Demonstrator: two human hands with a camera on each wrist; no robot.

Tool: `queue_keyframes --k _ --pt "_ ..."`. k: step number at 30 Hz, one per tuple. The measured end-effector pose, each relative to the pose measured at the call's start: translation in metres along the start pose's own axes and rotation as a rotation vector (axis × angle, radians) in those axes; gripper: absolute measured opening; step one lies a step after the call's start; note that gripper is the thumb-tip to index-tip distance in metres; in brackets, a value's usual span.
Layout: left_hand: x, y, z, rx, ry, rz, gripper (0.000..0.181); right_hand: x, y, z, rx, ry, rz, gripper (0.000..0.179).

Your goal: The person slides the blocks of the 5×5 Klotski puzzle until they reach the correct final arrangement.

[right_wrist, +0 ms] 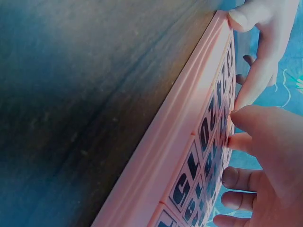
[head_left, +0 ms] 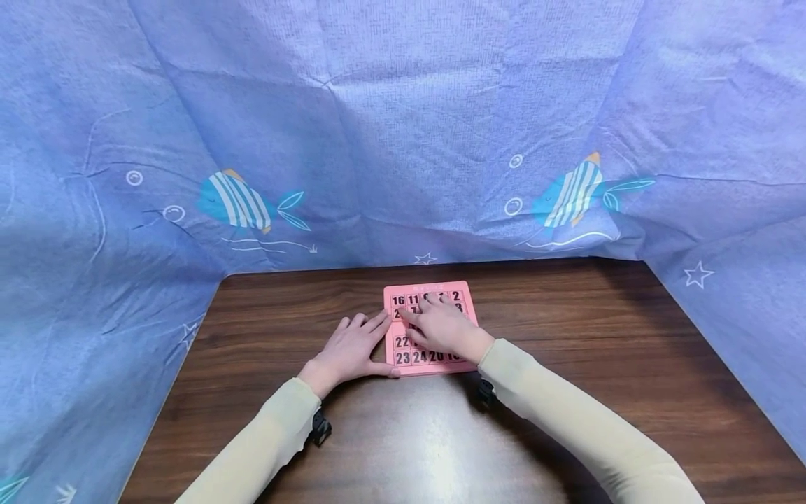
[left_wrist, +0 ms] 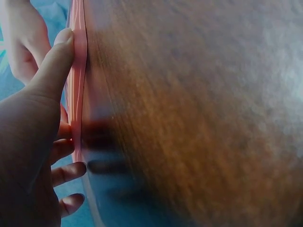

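Note:
A pink sliding number puzzle (head_left: 434, 369) lies flat on the table, its square tiles printed with black numerals. Along its left side, my left hand (head_left: 352, 350) is spread, fingertips at the upper left edge and thumb on the near left corner. The left thumb (left_wrist: 59, 59) presses the puzzle's side in the left wrist view. My right hand (head_left: 443, 329) reaches over the tiles from the right, index fingertip on a tile in the second row at left. A bare pink cell shows below that tile. The hand covers the middle tiles. Numerals 23, 24, 20 and 15 show in the right wrist view.
The dark wood table (head_left: 567, 322) extends on both sides of the puzzle and towards me. Blue cloth (head_left: 403, 140) with printed fish hangs behind it and at the sides. A small black device (head_left: 320, 427) sits at the left wrist.

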State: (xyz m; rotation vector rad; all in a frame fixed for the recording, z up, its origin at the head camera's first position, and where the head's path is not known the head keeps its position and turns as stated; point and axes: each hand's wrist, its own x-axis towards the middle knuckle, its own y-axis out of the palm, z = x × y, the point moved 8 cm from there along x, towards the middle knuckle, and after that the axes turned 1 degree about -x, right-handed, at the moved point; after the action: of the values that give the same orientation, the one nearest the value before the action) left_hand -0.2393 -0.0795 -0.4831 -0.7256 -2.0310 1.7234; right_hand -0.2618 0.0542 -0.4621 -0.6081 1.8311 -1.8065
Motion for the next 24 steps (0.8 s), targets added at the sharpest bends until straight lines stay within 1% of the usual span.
queue_keyframes --k 4,11,14,17,21,24 --pt "0.0 -0.003 -0.001 0.006 0.0 0.003 0.109 -0.004 -0.001 0.005 -0.023 -0.04 -0.02 0.05" --pt "-0.001 -0.005 -0.001 -0.008 -0.002 0.006 0.109 -0.022 -0.005 0.025 -0.08 -0.11 -0.095 0.048" --pt "-0.002 -0.005 -0.001 -0.006 0.0 0.002 0.108 -0.024 -0.006 0.029 -0.071 -0.126 -0.111 0.046" --pt "-0.002 -0.004 -0.001 0.005 0.003 0.0 0.108 -0.021 -0.008 0.026 -0.045 -0.1 -0.123 0.043" --pt "-0.001 -0.002 -0.002 0.012 0.007 0.002 0.108 -0.01 -0.007 0.015 -0.01 -0.021 -0.123 0.043" --pt "-0.001 0.001 -0.002 0.015 0.0 0.018 0.109 -0.001 -0.001 0.004 -0.004 0.054 -0.095 0.049"
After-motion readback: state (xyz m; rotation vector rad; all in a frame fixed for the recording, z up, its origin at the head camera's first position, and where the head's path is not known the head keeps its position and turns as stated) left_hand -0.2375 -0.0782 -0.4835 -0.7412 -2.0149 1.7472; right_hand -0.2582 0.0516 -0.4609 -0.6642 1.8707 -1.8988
